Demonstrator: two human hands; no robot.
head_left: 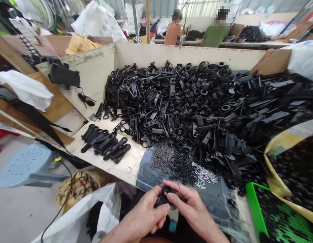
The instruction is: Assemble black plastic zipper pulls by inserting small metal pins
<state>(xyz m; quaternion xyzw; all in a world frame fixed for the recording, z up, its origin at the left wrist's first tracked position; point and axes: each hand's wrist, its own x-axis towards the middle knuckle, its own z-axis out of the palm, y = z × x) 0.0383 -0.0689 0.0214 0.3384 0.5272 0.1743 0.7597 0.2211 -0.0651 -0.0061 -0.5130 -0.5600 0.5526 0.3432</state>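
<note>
Close to my body, at the front edge of the bench, my left hand (pixel 153 207) is closed round a small black plastic part (pixel 162 199). From the other side my right hand (pixel 183 199) pinches the same part with thumb and fingers. Much of the part is hidden by the fingers, so its exact kind does not show. Just beyond the hands, on a dark mat (pixel 148 173), lie small dark metal pieces (pixel 163 155), little black pieces (pixel 181 167) and shiny silver pins (pixel 204 175) in separate patches.
A large heap of black plastic parts (pixel 159 98) fills the bench. Left of it lie rows of black ring-ended parts (pixel 106 141). A green tray (pixel 255 202) and a yellow-edged sack (pixel 278 141) stand right. Keys (pixel 87 100) hang left, above a blue stool (pixel 25 162). Two people sit behind.
</note>
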